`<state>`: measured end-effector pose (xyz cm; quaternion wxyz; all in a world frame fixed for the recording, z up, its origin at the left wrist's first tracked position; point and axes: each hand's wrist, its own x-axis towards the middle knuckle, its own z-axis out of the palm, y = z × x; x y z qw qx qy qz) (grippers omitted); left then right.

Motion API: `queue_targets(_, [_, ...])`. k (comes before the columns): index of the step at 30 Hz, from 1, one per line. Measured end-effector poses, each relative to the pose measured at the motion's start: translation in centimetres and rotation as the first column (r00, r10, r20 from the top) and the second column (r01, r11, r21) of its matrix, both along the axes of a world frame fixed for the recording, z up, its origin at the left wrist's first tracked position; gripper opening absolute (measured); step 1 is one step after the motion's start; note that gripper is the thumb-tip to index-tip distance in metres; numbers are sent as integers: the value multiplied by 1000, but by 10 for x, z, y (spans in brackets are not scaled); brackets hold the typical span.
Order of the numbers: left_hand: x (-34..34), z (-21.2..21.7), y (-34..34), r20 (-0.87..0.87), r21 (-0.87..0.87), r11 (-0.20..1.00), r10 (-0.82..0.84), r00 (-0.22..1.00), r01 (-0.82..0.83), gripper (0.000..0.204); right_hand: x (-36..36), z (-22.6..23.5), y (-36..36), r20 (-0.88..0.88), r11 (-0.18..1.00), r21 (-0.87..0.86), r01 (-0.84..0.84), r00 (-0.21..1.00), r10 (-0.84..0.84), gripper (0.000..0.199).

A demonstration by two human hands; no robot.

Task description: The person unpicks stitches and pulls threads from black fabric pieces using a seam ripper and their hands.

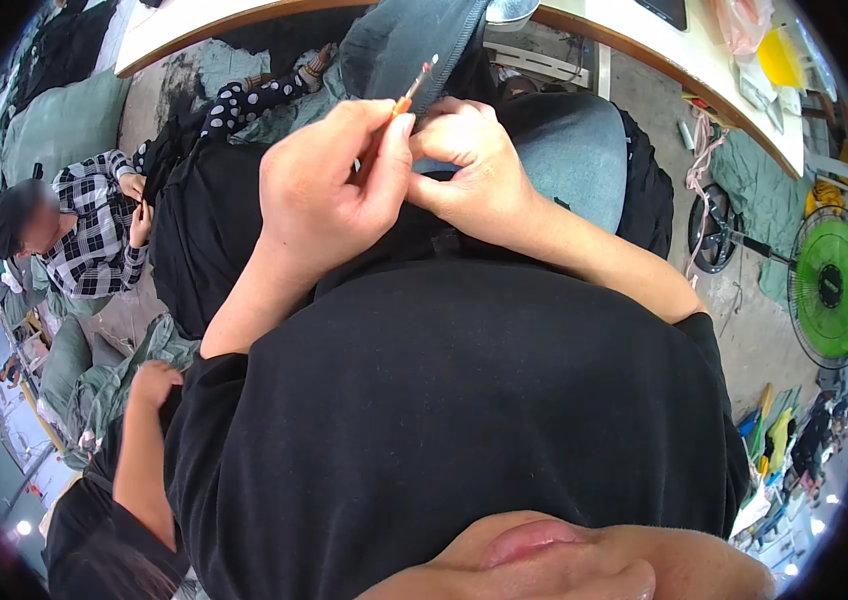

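My left hand (329, 185) is closed around a seam ripper (403, 104) with an orange handle, its forked tip pointing up and away. Close beside it on the right, my right hand (479, 165) has its fingers curled in at the lower end of a dark grey garment with a zipper (394, 45). That garment hangs down from the table edge. The exact grip of the right fingers on the cloth is partly hidden. Blue denim (569, 160) lies just beyond my right wrist, and black cloth (209, 230) is heaped to the left of my hands.
A white table (584, 12) with a wooden edge curves along the far side, holding a yellow item (780, 58) and plastic bags. At right stands a green fan (826, 285). One person (94, 225) in a checked shirt sits left; another person's arm (144, 450) shows lower left.
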<state>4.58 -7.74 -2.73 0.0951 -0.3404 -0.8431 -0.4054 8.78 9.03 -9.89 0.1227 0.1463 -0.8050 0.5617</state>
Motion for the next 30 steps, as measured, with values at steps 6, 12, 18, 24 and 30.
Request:
queue_targets(6, [-11,-10,-5,124,269,962,13,992,-46,9,4,1,-2,113,993,-108,49,993,-37,15])
queue_targets(12, [0,-17,-19,256,214,974,14,967,-70,7,-2,-11,-4,322,804,-560,199,947,-10,33])
queue_targets(18, [10,-14,-22,276,192,981,-34,961,-20,6,-6,11,-3,301,512,-829,227,952,64,29])
queue_targets(24, [10,-3,-16,202,60,997,-64,977,52,4,1,15,-1,337,654,-717,243,941,20,11])
queue_targets(30, [7,-9,-18,148,5,995,-97,984,97,7,3,15,-3,301,747,-618,243,952,-61,11])
